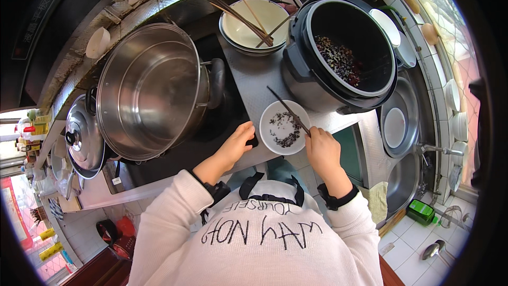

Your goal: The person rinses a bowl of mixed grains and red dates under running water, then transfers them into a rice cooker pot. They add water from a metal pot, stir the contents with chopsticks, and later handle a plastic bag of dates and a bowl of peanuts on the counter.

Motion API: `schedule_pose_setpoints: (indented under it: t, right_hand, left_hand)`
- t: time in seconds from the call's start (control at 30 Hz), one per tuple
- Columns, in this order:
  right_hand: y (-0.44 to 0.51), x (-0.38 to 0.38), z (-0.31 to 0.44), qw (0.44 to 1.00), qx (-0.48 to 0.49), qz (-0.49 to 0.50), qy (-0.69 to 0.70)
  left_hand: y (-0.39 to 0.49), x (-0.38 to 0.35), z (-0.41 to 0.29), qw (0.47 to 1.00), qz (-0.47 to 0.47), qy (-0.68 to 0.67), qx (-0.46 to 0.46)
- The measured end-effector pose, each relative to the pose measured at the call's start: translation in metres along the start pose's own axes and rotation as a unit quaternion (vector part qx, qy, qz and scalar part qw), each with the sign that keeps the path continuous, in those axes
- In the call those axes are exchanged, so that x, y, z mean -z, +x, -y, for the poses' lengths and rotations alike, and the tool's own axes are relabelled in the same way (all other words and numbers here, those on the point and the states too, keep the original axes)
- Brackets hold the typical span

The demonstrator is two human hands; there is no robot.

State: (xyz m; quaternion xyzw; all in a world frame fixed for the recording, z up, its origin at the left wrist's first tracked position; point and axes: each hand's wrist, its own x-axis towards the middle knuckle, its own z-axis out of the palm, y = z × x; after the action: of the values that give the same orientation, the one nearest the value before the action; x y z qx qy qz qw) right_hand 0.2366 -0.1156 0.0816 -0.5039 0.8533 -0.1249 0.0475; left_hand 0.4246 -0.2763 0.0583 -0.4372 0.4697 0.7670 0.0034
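My right hand [322, 149] grips the lower end of dark chopsticks [287, 107], which lean across a small white bowl [266, 127]. Dark and pale grains [286, 137] are scattered over the bottom of this bowl. Just left of the bowl is my left hand [239, 140], fingers extended, holding nothing. Behind the bowl and to its right stands a lidless electric pressure cooker [301, 87], with mixed grains and beans [337, 59] in its dark inner pot. Whether my right hand holds one chopstick or a pair is hard to tell.
A large, empty steel pot [149, 91] sits on the black cooktop [158, 174] at left, beside a steel lid [84, 139]. Stacked bowls [234, 28] with several chopsticks stand behind. On the right are a steel sink [405, 178], a cloth [375, 200] and a green bottle [421, 211].
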Motion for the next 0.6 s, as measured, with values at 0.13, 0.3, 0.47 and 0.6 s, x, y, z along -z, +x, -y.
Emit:
schedule_pose_setpoints:
  t: [0.13, 0.3, 0.47, 0.6]
  right_hand:
    - [-0.005, -0.006, -0.038, 0.991, -0.048, 0.053, 0.116]
    - [0.0, -0.044, -0.058, 0.944, -0.109, 0.14, 0.277]
    - [-0.003, -0.055, -0.058, 0.933, -0.073, 0.138, 0.325]
    - [0.001, -0.05, -0.058, 0.936, -0.061, 0.149, 0.314]
  left_hand:
    - [0.039, -0.028, 0.021, 0.997, 0.002, -0.069, 0.034]
    - [0.054, -0.043, 0.027, 0.989, -0.045, -0.123, 0.072]
    - [0.056, -0.045, 0.023, 0.987, -0.069, -0.11, 0.089]
    - [0.052, -0.044, 0.02, 0.989, -0.064, -0.107, 0.081]
